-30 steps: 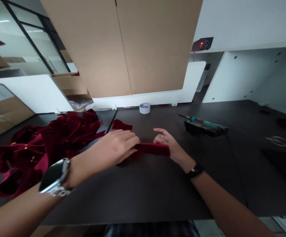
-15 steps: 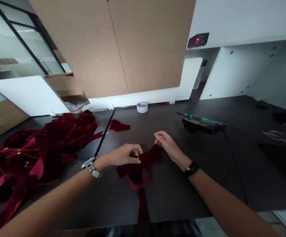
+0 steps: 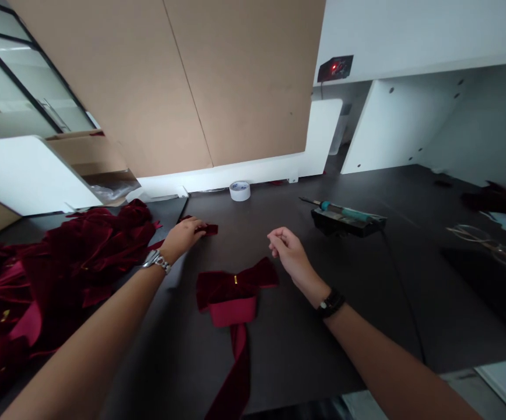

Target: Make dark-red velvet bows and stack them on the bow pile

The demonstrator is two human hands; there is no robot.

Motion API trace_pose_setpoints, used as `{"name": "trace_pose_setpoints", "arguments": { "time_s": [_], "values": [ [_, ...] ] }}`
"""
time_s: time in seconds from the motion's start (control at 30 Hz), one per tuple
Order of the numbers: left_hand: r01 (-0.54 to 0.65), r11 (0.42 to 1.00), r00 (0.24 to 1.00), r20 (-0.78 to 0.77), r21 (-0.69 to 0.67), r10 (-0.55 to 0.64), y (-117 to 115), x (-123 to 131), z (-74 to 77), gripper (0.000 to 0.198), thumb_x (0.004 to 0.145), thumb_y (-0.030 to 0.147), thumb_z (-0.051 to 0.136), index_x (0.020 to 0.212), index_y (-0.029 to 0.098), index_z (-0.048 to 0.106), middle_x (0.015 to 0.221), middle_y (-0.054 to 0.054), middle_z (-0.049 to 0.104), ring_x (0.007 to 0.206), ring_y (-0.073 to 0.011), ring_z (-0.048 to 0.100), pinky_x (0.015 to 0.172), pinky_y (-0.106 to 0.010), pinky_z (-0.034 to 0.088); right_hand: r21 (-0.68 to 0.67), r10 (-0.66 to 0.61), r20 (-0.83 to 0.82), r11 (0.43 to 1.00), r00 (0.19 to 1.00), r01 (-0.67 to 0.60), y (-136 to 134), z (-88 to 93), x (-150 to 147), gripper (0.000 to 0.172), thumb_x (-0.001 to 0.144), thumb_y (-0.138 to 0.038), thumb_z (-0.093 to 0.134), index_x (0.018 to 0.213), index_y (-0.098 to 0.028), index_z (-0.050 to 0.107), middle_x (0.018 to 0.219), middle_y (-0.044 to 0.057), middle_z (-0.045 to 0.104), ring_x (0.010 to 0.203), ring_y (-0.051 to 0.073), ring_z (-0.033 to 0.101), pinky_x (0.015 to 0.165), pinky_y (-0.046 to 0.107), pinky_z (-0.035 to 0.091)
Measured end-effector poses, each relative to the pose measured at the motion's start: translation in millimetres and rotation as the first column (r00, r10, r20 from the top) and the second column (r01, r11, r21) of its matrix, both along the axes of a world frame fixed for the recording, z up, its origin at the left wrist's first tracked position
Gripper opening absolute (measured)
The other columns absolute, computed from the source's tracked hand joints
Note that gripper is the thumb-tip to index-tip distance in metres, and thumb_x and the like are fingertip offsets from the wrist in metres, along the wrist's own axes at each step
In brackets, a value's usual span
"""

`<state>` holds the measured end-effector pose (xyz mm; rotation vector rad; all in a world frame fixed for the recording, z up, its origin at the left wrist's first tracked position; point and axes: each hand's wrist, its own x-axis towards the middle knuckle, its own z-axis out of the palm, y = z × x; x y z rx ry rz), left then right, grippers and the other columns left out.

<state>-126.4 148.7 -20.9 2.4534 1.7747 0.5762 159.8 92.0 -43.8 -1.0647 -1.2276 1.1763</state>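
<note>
Big pile of red velvet bows (image 3: 82,251) over on the left. Our left hand (image 3: 186,233) sits on a small velvet scrap (image 3: 209,229), can't tell if it's gripping. The single bow (image 3: 235,286) lies flat on the dark surface (image 3: 366,280) between our hands; our right hand (image 3: 287,252) hovers just beside it, loosely curled, empty.

Dark red velvet bow (image 3: 235,284): lies flat, centre-front of dark tabletop (image 3: 366,280), loops spread L/R, small gold clip at knot, folded tail below, long ribbon end running twd near edge. Velvet scrap (image 3: 208,229): small, flat, back-left, well apart from bow.
</note>
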Motion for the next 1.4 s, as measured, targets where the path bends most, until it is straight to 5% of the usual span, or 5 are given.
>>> {"name": "trace_pose_setpoints", "arguments": {
  "time_s": [0.67,0.83,1.03,1.27,1.4],
  "values": [
    [-0.081,0.986,0.996,0.032,0.144,0.078,1,-1,-1.3,0.007,0.079,0.023,0.051,0.074,0.021,0.057,0.081,-0.006,0.062,0.078,-0.0218,0.057,0.078,-0.033,0.046,-0.053,0.104,0.048,0.993,0.993,-0.101,-5,-0.7,-8,0.013,0.076,-0.033,0.053,0.074,-0.020,0.052,0.064,-0.002,0.050,0.055,0.010,0.047,0.049,0.022,0.038],
    [-0.285,0.897,0.916,0.373,0.338,0.150,-29,24,15.7,0.002,0.082,0.021,0.041,0.083,0.021,0.042,0.092,-0.008,0.060,0.089,-0.0210,0.059,0.082,-0.034,0.047,-0.037,0.105,0.061,0.994,0.993,-0.103,-6,0.8,-7,0.015,0.075,-0.036,0.053,0.075,-0.021,0.053,0.064,-0.002,0.050,0.055,0.011,0.046,0.050,0.023,0.037],
    [-0.210,0.954,0.846,0.529,0.213,0.068,-66,50,24.8,0.011,0.079,0.014,0.045,0.086,0.022,0.041,0.075,0.001,0.059,0.067,-0.0132,0.062,0.064,-0.025,0.047,0.078,0.173,0.146,0.980,0.974,-0.185,-14,-2.6,-11,0.015,0.079,-0.036,0.052,0.075,-0.021,0.053,0.062,-0.003,0.050,0.054,0.011,0.044,0.053,0.024,0.036],
    [-0.321,0.923,0.394,0.857,-0.212,0.333,-31,30,23.2,0.018,0.074,0.009,0.049,0.076,0.021,0.036,0.055,0.008,0.048,0.046,-0.0089,0.054,0.047,-0.019,0.042,0.089,0.194,0.257,0.971,0.947,-0.223,-10,-12.4,-13,0.013,0.082,-0.031,0.050,0.076,-0.021,0.052,0.063,-0.002,0.050,0.055,0.012,0.046,0.054,0.026,0.037],
    [-0.278,0.924,0.326,0.879,-0.263,0.349,-39,33,28.3,0.019,0.074,0.012,0.053,0.073,0.020,0.036,0.053,0.008,0.049,0.045,-0.0071,0.053,0.048,-0.017,0.041,0.213,0.191,0.332,0.939,0.924,-0.271,-12,-11.6,-10,0.010,0.086,-0.026,0.049,0.084,-0.020,0.057,0.074,0.001,0.060,0.069,0.014,0.056,0.065,0.028,0.044]
  ]
}}
